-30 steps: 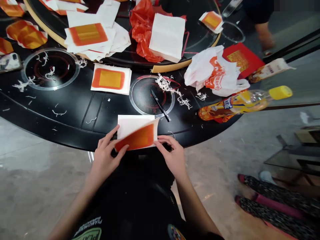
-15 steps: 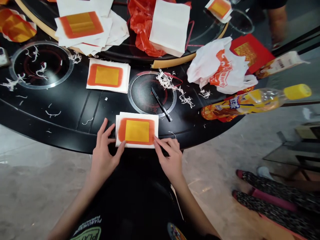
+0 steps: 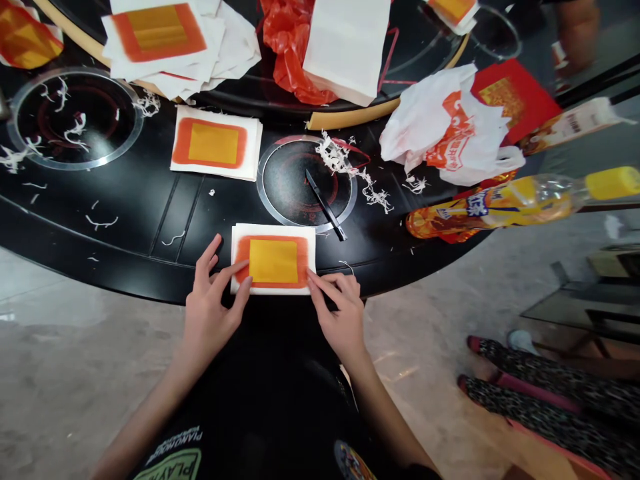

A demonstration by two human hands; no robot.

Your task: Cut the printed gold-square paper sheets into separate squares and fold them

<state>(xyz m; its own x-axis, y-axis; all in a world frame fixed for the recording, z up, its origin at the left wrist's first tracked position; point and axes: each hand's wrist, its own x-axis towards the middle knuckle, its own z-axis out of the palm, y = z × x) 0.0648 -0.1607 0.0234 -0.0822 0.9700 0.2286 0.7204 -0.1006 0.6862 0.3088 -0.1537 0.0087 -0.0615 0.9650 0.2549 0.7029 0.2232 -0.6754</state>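
Note:
A small stack of white paper sheets (image 3: 273,261) with an orange border and a gold centre lies flat at the near edge of the black round table (image 3: 150,220). My left hand (image 3: 213,300) rests at its lower left corner, fingers spread, fingertips touching the paper. My right hand (image 3: 337,307) pinches the stack's lower right corner between thumb and fingers. A black utility knife (image 3: 326,215) lies just beyond the stack on a round inset ring.
A second gold-and-orange stack (image 3: 215,143) lies further back, more sheets (image 3: 160,33) and plain white paper (image 3: 347,47) on the turntable. A white plastic bag (image 3: 447,133), red packet (image 3: 515,97), lying drink bottle (image 3: 505,203) and paper shreds (image 3: 350,170) are right. Another person's patterned legs (image 3: 550,400) are at lower right.
The top sheet, lifted and tilted a second ago, has been laid flat, gold side up, on the stack. Both hands have settled at its lower corners.

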